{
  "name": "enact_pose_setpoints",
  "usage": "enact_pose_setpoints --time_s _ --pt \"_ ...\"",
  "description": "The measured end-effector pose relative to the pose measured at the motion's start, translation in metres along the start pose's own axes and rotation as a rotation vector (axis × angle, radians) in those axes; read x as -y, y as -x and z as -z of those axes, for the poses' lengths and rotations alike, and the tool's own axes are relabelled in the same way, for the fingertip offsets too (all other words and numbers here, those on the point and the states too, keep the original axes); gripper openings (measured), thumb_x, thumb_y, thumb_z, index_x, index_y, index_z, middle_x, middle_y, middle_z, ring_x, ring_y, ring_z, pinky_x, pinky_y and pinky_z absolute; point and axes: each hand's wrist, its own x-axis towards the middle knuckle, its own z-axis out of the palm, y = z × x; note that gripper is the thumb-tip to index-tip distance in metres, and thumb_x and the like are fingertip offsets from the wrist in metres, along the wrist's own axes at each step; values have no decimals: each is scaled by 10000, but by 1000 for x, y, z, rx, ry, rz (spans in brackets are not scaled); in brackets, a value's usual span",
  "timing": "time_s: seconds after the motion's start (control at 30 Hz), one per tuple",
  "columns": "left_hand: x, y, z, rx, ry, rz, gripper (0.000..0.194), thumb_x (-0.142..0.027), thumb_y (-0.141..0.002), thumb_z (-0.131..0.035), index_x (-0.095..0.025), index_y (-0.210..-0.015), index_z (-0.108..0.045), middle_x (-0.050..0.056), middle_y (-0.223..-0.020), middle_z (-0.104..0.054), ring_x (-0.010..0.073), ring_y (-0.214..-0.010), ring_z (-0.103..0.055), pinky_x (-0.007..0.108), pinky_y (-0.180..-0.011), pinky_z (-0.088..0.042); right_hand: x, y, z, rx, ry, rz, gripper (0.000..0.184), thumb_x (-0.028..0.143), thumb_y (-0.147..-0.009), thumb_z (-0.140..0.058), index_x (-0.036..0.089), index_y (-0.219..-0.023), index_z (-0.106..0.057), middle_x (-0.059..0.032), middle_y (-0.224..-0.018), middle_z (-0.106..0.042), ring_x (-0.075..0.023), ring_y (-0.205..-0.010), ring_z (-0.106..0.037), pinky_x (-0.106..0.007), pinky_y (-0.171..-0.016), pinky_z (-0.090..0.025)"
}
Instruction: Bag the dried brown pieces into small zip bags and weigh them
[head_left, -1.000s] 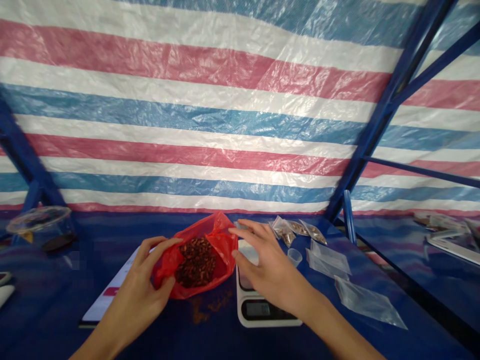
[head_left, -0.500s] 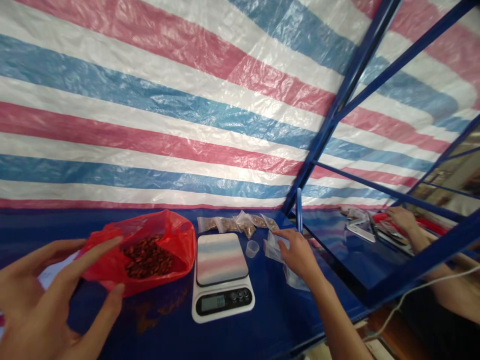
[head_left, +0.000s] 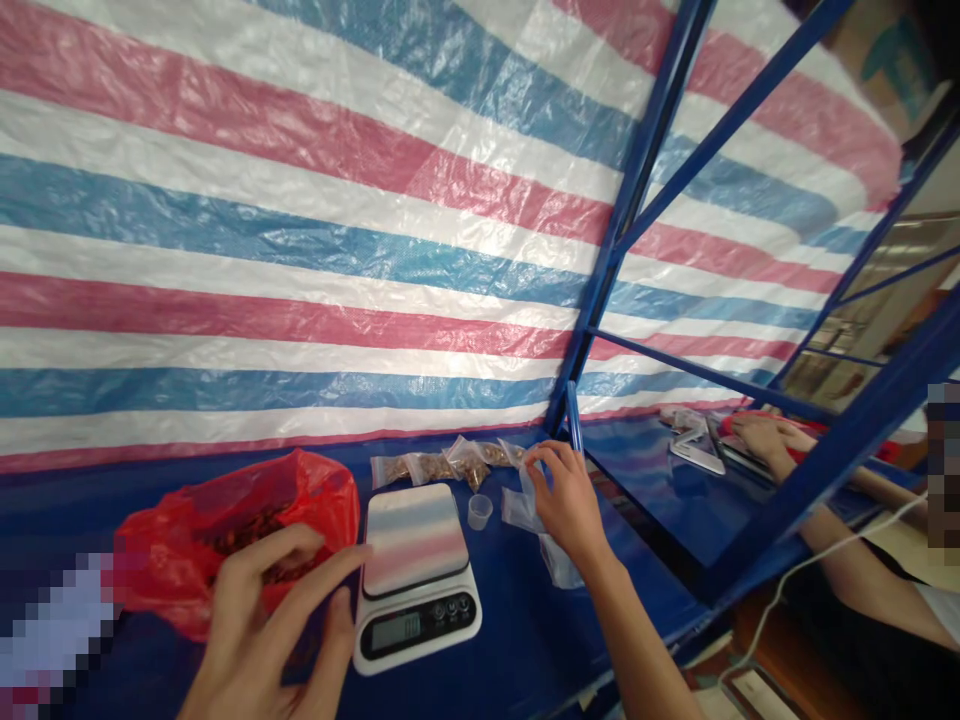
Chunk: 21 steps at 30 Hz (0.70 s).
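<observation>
One hand [head_left: 270, 620] now covers the red bag [head_left: 169, 570].

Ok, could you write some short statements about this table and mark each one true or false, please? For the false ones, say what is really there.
The right hand holds a clear plastic bag. True.

The red plastic bag sits on the scale. False: it lies left of the scale, on the blue table.

A small plastic cup stands beside the scale. True.

The left hand holds the cup. False: it is at the red plastic bag.
</observation>
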Motion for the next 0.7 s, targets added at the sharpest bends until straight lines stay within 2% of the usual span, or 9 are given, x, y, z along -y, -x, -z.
enact_pose_setpoints --time_s 0.03,0.1,0.2,0.23,0.3,0.37,0.47,0.6,0.7 --pt "-10 -10 -6 89 56 -14 375 -264 -888 -648 -401 -1236 -665 40 -1262 -572 272 -1139 -636 426 -1023 -566 11 -1 6 -83 -56 23 179 229 -999 -505 224 -996 -684 -103 -1215 -626 -273 -1115 -555 -437 -987 -434" --pt "-27 -30 -20 285 181 67 452 -299 -922 -639 -352 -1366 -577 61 -1342 -607 260 -1214 -635 390 -1050 -555 39 -1 17 -167 -182 92 146 250 -997 -520 232 -968 -662 -96 -1214 -631 -277 -1140 -545 -448 -989 -428" --pt "-40 -51 -44 512 455 197 715 -439 -902 -704 -316 -1537 -400 114 -1535 -520 291 -1370 -551 468 -1160 -467 84 3 29 -108 -447 193 115 231 -998 -516 242 -937 -613 -52 -1014 -677 -242 -1013 -578 -400 -890 -455" --pt "-40 -54 -50 584 569 256 767 -471 -884 -729 -306 -1550 -386 119 -1569 -494 295 -1407 -524 475 -1181 -443 97 5 31 -53 -522 226 111 229 -998 -514 245 -936 -605 -42 -984 -681 -235 -988 -579 -390 -869 -458" --pt "-35 -56 -57 694 814 369 761 -537 -859 -744 -269 -1510 -457 129 -1545 -531 302 -1412 -528 471 -1189 -428 116 10 31 39 -634 259 118 215 -996 -503 245 -923 -590 -29 -938 -679 -222 -936 -577 -370 -820 -462" --pt "-28 -55 -56 726 974 500 673 -575 -843 -747 -240 -1402 -575 127 -1464 -610 305 -1375 -567 454 -1171 -443 127 14 29 109 -692 255 130 188 -984 -503 244 -900 -584 -20 -895 -665 -212 -893 -571 -356 -786 -461" --pt "-16 -49 -44 685 986 650 521 -556 -844 -754 -229 -1241 -671 99 -1318 -700 287 -1288 -630 427 -1140 -460 134 17 24 197 -741 236 142 147 -957 -536 242 -872 -598 -11 -857 -646 -202 -876 -567 -343 -784 -463" --pt "-8 -41 -23 672 890 667 439 -547 -827 -768 -218 -1106 -693 65 -1106 -742 258 -1115 -693 373 -1008 -532 141 20 22 302 -804 240 154 152 -975 -552 245 -878 -628 -4 -828 -639 -190 -857 -575 -321 -770 -464" --pt "-8 -38 -10 632 802 670 395 -559 -858 -721 -226 -1067 -683 30 -968 -723 204 -919 -705 299 -825 -574 141 20 20 287 -850 241 119 193 -994 -571 269 -951 -652 -8 -903 -667 -195 -905 -610 -335 -829 -483"
